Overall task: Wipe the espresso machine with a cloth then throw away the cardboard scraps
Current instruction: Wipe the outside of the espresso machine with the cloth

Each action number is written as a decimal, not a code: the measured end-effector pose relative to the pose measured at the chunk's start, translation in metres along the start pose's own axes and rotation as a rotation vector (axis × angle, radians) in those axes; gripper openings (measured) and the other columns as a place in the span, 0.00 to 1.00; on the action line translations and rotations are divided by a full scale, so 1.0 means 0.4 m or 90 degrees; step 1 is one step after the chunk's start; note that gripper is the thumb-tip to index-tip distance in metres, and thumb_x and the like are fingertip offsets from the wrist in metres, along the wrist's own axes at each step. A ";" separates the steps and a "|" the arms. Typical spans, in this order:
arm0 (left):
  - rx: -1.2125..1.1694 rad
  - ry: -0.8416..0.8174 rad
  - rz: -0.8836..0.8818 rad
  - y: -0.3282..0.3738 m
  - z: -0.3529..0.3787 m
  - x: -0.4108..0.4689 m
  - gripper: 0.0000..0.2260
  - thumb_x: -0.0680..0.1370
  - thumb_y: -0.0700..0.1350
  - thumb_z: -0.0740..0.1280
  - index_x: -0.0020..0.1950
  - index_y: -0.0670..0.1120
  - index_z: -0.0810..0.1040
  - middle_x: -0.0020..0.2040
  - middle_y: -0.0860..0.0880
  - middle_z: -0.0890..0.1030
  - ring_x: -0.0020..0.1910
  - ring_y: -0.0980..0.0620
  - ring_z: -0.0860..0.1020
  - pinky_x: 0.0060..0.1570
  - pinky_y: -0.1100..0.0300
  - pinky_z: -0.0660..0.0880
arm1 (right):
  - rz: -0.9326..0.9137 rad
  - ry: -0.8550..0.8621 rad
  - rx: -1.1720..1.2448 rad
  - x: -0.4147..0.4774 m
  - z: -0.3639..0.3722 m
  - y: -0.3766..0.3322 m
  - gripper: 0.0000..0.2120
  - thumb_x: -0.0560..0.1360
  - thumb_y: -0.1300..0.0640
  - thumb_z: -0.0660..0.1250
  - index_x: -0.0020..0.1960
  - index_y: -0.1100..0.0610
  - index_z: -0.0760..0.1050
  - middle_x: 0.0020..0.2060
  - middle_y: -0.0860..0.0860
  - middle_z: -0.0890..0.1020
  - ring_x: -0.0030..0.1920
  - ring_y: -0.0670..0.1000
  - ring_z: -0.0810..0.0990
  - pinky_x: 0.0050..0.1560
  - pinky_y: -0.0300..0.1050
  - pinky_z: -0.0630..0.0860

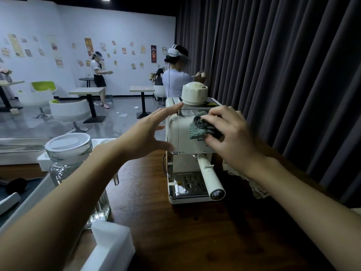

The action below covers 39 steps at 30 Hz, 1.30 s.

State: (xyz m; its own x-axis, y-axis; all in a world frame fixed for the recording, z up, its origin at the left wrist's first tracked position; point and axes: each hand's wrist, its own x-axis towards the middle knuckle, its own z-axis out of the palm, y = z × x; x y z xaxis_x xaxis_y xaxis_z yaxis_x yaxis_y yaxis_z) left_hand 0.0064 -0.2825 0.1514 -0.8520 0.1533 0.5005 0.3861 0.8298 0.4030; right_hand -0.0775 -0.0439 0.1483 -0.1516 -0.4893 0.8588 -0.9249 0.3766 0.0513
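I saw 2 hands working at 1 cream espresso machine point(183, 133) on the wooden counter point(175, 231).
A dark curtain point(283, 65) hung close behind and to the right of the machine, which stood upright at the far side of the counter with 1 domed cap point(194, 93) on top and 1 portafilter handle point(211, 177) jutting toward me over the drip tray. 1 lidded glass jar point(68, 159) stood left of it, partly hidden by the left forearm; I could not tell its contents. 1 white foam block point(111, 243) sat near the counter's front edge. The left hand point(150, 132) was spread, its straight fingers touching the machine's upper left corner. The right hand point(228, 133) had its fingers curled round 1 grey-green cloth point(201, 128), pressing it on the upper front.
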 end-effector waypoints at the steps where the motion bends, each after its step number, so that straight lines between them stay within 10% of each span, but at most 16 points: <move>1: -0.001 0.002 0.003 0.000 0.001 0.000 0.48 0.69 0.42 0.79 0.79 0.65 0.54 0.75 0.63 0.63 0.74 0.60 0.63 0.68 0.63 0.68 | -0.008 -0.005 0.008 0.012 0.010 -0.018 0.17 0.68 0.63 0.73 0.57 0.63 0.80 0.50 0.57 0.80 0.51 0.60 0.79 0.50 0.58 0.74; 7: -0.007 0.010 0.011 -0.005 0.005 -0.002 0.47 0.69 0.44 0.79 0.79 0.63 0.55 0.76 0.62 0.64 0.74 0.63 0.64 0.64 0.73 0.67 | -0.041 -0.047 0.065 0.056 0.046 -0.080 0.18 0.69 0.64 0.71 0.59 0.63 0.79 0.52 0.58 0.79 0.54 0.59 0.77 0.53 0.57 0.74; 26: 0.057 0.029 -0.039 0.050 0.018 -0.002 0.43 0.71 0.42 0.76 0.79 0.59 0.54 0.75 0.56 0.65 0.70 0.63 0.62 0.69 0.57 0.67 | 0.074 -0.008 0.049 -0.075 -0.076 0.116 0.18 0.69 0.68 0.72 0.59 0.65 0.79 0.52 0.58 0.78 0.53 0.59 0.77 0.56 0.55 0.75; 33: 0.181 0.106 -0.155 0.158 0.049 0.021 0.25 0.81 0.59 0.62 0.77 0.68 0.58 0.67 0.43 0.66 0.62 0.43 0.73 0.65 0.49 0.69 | 0.230 0.056 0.169 -0.084 -0.078 0.135 0.19 0.70 0.65 0.72 0.61 0.59 0.79 0.52 0.52 0.78 0.54 0.49 0.78 0.56 0.31 0.71; 39: 0.221 0.111 -0.244 0.228 0.082 0.068 0.22 0.82 0.58 0.58 0.76 0.63 0.62 0.62 0.37 0.73 0.58 0.36 0.76 0.54 0.49 0.72 | 0.339 0.058 0.428 -0.076 -0.071 0.117 0.21 0.73 0.70 0.70 0.61 0.52 0.78 0.56 0.45 0.82 0.59 0.43 0.80 0.59 0.36 0.74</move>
State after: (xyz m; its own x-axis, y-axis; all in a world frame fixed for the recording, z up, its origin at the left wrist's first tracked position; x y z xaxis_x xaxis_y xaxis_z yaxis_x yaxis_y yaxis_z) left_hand 0.0069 -0.1850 0.1769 -0.8266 -0.2615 0.4984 -0.1050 0.9416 0.3199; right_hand -0.1063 0.0111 0.1391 -0.6216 -0.3047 0.7216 -0.7529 -0.0218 -0.6578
